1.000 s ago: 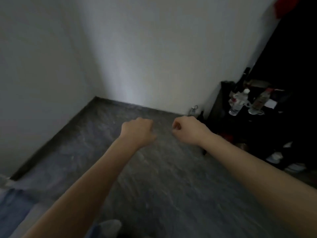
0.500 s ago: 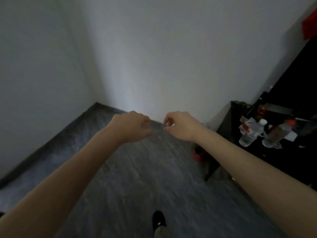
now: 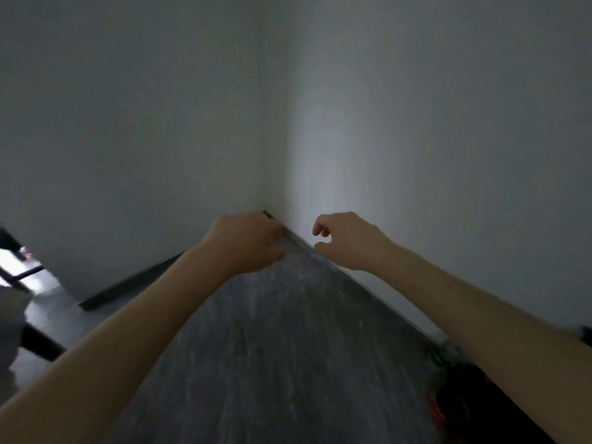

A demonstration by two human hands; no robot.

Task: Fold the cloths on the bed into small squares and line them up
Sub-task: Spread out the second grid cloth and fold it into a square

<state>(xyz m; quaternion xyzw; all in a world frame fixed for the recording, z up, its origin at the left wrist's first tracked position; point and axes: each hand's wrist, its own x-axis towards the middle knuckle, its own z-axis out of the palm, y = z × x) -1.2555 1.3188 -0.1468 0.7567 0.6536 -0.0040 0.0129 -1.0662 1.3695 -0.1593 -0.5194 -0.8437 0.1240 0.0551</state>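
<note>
While both arms were held out toward a room corner, no cloth and no bed appeared anywhere in view; their whereabouts could not be told.

Item: left hand, fingers curled under, back of hand to the camera; whether it pinched anything could not be told.
Item: right hand, fingers loosely curled with thumb and forefinger apart, nothing visible between them.
Item: dark grey floor, meeting two pale walls at the corner just beyond the hands.
Item: dark furniture at lower right, blurred.

Handling, as judgement: cloths of this kind were likely light, soft and limp, not fragile; best taken by two adjacent corners, pinched between thumb and forefinger, so that the edge hung straight for folding.
</note>
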